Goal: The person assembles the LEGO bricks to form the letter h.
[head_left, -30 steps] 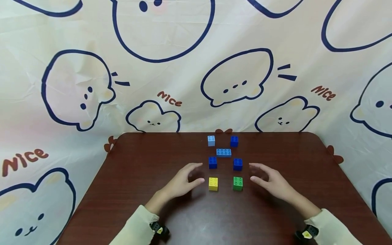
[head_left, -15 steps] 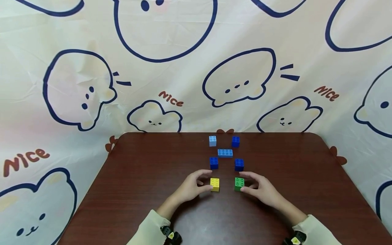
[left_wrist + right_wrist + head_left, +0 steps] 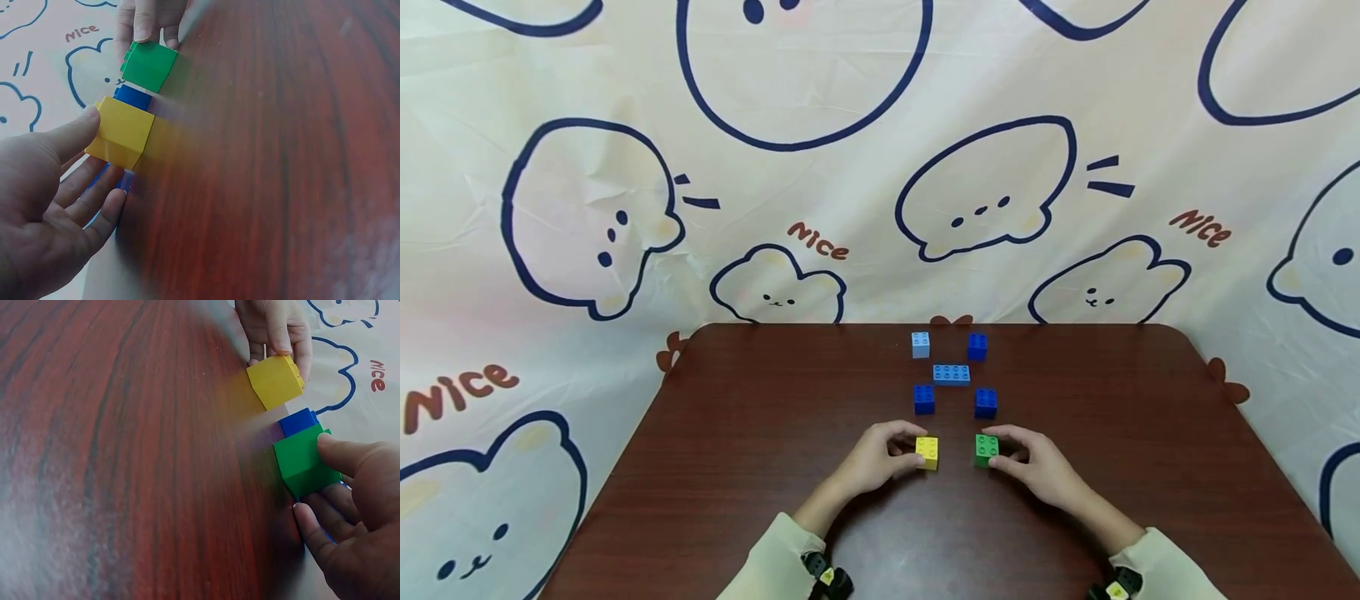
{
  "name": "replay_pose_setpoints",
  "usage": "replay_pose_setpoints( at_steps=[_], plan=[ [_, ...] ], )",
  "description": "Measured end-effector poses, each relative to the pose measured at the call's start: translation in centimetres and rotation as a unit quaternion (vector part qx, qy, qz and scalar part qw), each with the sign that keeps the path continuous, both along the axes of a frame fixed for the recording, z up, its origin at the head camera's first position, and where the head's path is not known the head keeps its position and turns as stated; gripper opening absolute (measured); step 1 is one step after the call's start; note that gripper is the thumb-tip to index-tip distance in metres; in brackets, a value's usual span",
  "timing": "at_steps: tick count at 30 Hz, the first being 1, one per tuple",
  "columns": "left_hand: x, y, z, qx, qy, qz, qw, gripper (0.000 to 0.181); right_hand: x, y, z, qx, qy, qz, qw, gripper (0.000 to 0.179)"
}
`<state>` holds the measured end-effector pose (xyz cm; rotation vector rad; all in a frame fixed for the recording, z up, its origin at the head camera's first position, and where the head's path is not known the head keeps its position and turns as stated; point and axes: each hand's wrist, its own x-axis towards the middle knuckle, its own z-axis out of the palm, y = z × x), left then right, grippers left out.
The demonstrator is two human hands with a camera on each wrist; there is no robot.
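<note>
A yellow toy brick [image 3: 927,453] with studs on top stands on the table at the front left of a group of bricks. My left hand [image 3: 878,457] pinches it, the thumb on its near side and the fingers behind. To its right is a green toy brick [image 3: 987,450]. My right hand [image 3: 1043,468] holds that one between thumb and fingers in the same way. In the left wrist view the thumb lies against the yellow brick [image 3: 123,132]. The right wrist view has the thumb on the green brick [image 3: 306,460]. A gap separates the two bricks.
Behind them stand two dark blue bricks, one left [image 3: 923,399] and one right [image 3: 986,403]. Farther back lie a long blue brick [image 3: 951,375], a light blue brick [image 3: 921,345] and another dark blue brick [image 3: 977,347]. A patterned curtain [image 3: 880,283] hangs behind the brown table [image 3: 737,417].
Both hands have moved inward from either side to the yellow and green bricks, and their fingers have closed on them. The other bricks stay in place.
</note>
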<state>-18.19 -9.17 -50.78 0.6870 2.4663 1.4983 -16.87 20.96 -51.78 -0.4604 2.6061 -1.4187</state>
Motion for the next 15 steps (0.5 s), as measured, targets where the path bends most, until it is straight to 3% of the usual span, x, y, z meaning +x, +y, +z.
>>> replay_pose_setpoints(
  at_steps=[15],
  plan=[
    [-0.22,0.93,-0.23,0.009,0.001,0.016,0.9998,0.031,0.24,-0.41,-0.02,0.001,-0.004,-0.026,0.9997,0.04]
  ],
)
